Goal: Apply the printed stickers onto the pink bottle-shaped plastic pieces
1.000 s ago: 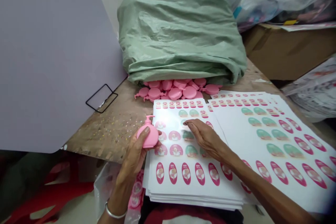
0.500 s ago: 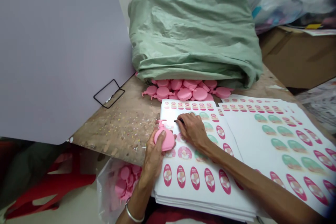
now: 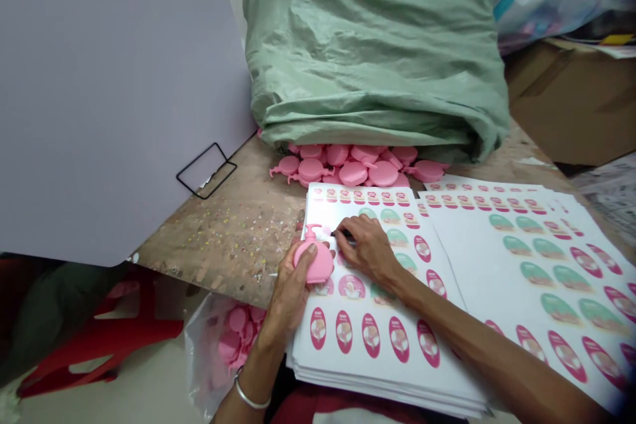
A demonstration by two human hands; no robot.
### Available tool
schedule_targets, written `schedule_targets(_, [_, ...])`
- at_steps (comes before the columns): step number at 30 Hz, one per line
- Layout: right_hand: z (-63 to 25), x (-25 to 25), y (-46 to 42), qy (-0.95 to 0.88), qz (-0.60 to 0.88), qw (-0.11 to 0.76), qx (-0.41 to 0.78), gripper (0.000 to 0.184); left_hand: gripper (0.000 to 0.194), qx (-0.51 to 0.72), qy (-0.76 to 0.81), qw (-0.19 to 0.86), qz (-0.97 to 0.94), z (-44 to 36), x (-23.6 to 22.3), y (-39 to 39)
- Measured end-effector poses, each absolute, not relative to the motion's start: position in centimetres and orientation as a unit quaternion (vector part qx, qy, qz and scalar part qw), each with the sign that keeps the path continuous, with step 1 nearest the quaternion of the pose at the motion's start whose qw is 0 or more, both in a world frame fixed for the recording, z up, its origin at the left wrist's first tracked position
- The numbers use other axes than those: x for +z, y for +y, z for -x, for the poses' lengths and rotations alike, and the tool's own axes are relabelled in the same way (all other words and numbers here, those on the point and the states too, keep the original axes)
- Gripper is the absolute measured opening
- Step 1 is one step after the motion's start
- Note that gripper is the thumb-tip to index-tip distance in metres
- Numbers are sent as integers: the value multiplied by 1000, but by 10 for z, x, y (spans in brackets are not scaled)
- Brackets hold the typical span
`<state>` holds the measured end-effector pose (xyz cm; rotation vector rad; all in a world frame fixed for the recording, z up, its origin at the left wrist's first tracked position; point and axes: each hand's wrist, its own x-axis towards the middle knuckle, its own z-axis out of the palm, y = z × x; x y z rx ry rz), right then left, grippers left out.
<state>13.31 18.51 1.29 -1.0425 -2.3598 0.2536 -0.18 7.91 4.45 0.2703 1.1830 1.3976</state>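
Note:
A pink toy pump bottle (image 3: pixel 314 264) is in my left hand (image 3: pixel 293 288), thumb across its flat face and pump head pointing away from me. My right hand (image 3: pixel 366 248) is closed over the sticker sheets (image 3: pixel 397 371), its fingers round a thin dark tool (image 3: pixel 334 233). Only the tip of that tool shows, so its exact kind is hidden. The tip lies just right of the bottle's pump, over the top sheet. Printed on the stacked sheets are pink oval, green and small red-and-cream labels.
Behind the sheets, several pink bottles (image 3: pixel 352 172) lie under a large green sack (image 3: pixel 372 46). A second sheet pile (image 3: pixel 477 265) lies to the right. A clear bag (image 3: pixel 199 351) of pink pieces hangs below the table edge. Left are a grey panel (image 3: pixel 109 93) and a black wire frame (image 3: pixel 206 171).
The view has shifted slightly. Both hands stay in nearly the same place, with the bottle still in my left hand and the dark tool still in my right.

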Motion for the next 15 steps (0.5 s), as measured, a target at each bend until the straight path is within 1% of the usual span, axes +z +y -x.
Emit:
schedule_targets(4, [-132,12,185,-863,411,281,81,14,43,603,501,612,-106,3,46,79])
schedule_targets(8, [-132,12,184,-873,408,264,43,16,45,604,504,609,-104,2,46,79])
schedule_targets(15, [-132,13,184,-866,414,269,81,16,39,605,496,612,-116,3,42,78])
